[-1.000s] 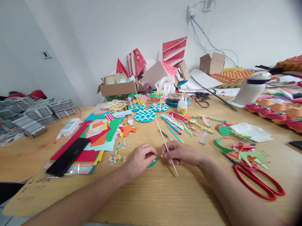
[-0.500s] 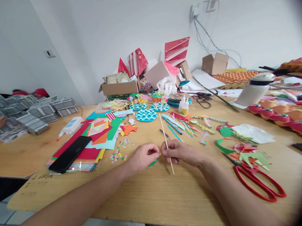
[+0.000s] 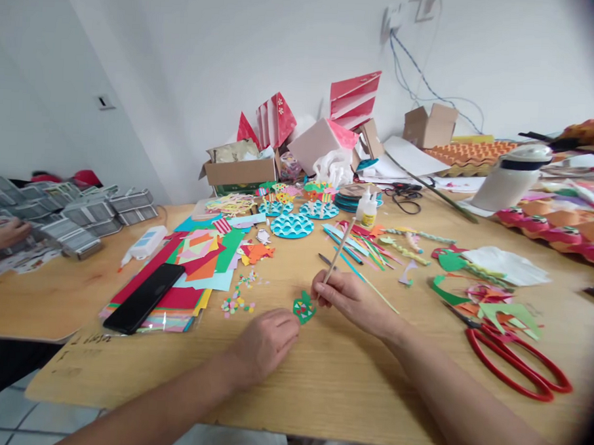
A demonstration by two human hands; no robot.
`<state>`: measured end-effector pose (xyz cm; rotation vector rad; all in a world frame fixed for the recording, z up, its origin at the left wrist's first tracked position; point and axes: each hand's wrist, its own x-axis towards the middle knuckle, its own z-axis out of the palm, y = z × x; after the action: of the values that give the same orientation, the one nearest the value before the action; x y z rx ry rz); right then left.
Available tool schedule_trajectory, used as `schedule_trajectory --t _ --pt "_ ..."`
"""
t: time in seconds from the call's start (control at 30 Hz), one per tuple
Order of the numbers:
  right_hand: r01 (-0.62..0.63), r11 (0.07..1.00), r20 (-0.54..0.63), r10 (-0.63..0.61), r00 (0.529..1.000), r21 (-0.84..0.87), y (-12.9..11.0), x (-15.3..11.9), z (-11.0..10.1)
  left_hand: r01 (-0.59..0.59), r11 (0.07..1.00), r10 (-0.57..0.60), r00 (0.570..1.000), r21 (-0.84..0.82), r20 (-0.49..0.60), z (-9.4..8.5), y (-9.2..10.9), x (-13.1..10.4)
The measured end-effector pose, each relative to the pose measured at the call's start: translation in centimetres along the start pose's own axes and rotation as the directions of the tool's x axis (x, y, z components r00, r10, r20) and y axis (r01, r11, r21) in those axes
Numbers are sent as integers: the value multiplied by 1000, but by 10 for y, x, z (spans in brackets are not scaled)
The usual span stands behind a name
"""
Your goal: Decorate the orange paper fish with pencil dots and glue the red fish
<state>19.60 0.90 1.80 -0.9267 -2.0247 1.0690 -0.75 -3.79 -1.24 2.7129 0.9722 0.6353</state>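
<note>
A thin wooden stick (image 3: 342, 244) slants up and away from my right hand (image 3: 345, 297), whose fingers pinch it near its lower end. Just left of that hand, a small green paper fish (image 3: 303, 309) with red, yellow and white bits on it lies on the table. My left hand (image 3: 266, 346) rests on the tabletop with its fingers laid out, the tips at the fish's left edge. Small round paper dots (image 3: 238, 303) are scattered beyond the left hand. A dark pen (image 3: 327, 260) lies behind the right hand.
Red-handled scissors (image 3: 512, 360) lie at the right by paper scraps. To the left are coloured paper sheets (image 3: 151, 278) under a black phone (image 3: 143, 299). Glue bottles (image 3: 368, 209) and blue wavy discs (image 3: 292, 226) stand farther back. Another person's hand (image 3: 1, 236) is at far left.
My left hand has moved down and left, uncovering the green fish, which now lies flat. My right hand has turned the stick so that it tilts up and right, its lower end near the fingers.
</note>
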Motion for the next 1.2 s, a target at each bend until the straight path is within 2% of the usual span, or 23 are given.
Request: schedule_trajectory --t 0.2,0.8,0.97,1.1,1.2 --pt "14 992 4 -13 1000 -122 2 1 0 -9 998 9 1000 66 4 1 1 3" --pt "23 991 38 -18 999 -134 13 4 6 -86 981 78 996 175 50 8 -3 2" --pt "-1 995 36 4 999 -96 11 5 5 -92 981 83 995 171 59 11 -6 1" --pt "-57 998 -28 58 998 37 11 4 3 -86 982 76 995 165 65 12 -6 0" --pt "-62 993 -30 65 997 97 13 4 3 -82 984 71 995 156 72 12 -6 0"
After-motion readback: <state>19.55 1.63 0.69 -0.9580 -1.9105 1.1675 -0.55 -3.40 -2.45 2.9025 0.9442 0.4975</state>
